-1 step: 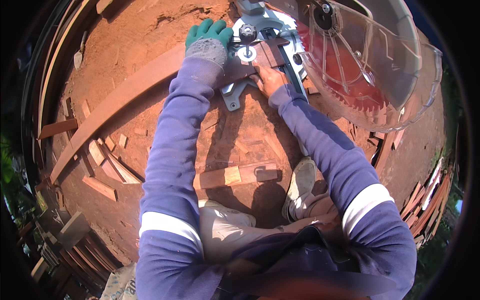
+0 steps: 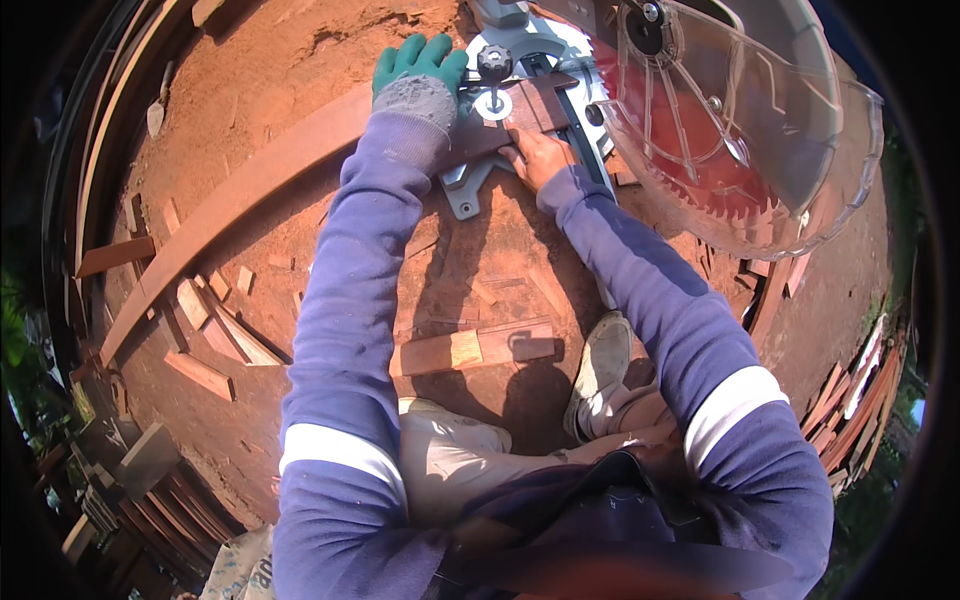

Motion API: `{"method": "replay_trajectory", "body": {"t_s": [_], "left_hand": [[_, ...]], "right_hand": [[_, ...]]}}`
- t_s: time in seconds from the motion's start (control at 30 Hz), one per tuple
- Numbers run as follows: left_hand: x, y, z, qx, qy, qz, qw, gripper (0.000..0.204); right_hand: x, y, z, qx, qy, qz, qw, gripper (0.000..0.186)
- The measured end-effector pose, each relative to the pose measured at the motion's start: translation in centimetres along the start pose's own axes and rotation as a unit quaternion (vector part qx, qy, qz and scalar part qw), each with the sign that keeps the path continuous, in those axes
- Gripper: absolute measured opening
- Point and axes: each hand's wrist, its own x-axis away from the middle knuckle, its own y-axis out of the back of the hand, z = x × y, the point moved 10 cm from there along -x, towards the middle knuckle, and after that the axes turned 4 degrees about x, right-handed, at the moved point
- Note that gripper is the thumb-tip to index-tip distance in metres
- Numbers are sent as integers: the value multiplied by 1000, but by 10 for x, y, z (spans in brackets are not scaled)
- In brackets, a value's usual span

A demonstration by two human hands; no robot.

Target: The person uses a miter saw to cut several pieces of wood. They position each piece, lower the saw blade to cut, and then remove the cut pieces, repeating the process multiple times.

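A long reddish-brown board (image 2: pixel 255 170) runs from the lower left up to the base of a mitre saw (image 2: pixel 465 200). Across its far end lies my left hand (image 2: pixel 415 85) in a green and grey glove, fingers spread. My bare right hand (image 2: pixel 545 158) has its fingers and thumb closed at the near edge of the wood by the clamp. The clamp's black knob (image 2: pixel 495 62) stands above a round pad on the wood. A short wood block (image 2: pixel 540 107) sits right of the pad. The red toothed blade (image 2: pixel 670 150) is raised to the right behind its clear guard (image 2: pixel 850 190).
Offcuts (image 2: pixel 200 375) lie on the reddish dirt at the left, and a flat board piece (image 2: pixel 515 343) lies before my shoes (image 2: pixel 603 365). Stacked strips (image 2: pixel 855 415) stand at the far right, more wood (image 2: pixel 170 510) at the lower left. A trowel (image 2: pixel 157 110) rests at the upper left.
My gloved left hand has shifted very slightly. Everything else looks the same.
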Motion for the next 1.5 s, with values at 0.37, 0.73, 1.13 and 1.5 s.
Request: {"method": "replay_trajectory", "body": {"t_s": [0.37,0.73,1.13,1.5], "left_hand": [[14,12,-7,23,-18,-139,990,48],[88,-75,-42,63,-31,-23,997,48],[71,-90,-41,57,50,81,994,41],[62,-89,-44,63,92,140,984,30]], "right_hand": [[-5,-1,-8,8,-50,33,998,44],[-6,3,-13,-19,-53,14,998,42],[-69,140,114,71,71,-197,975,44],[-132,113,87,335,-63,136,930,40]]}}
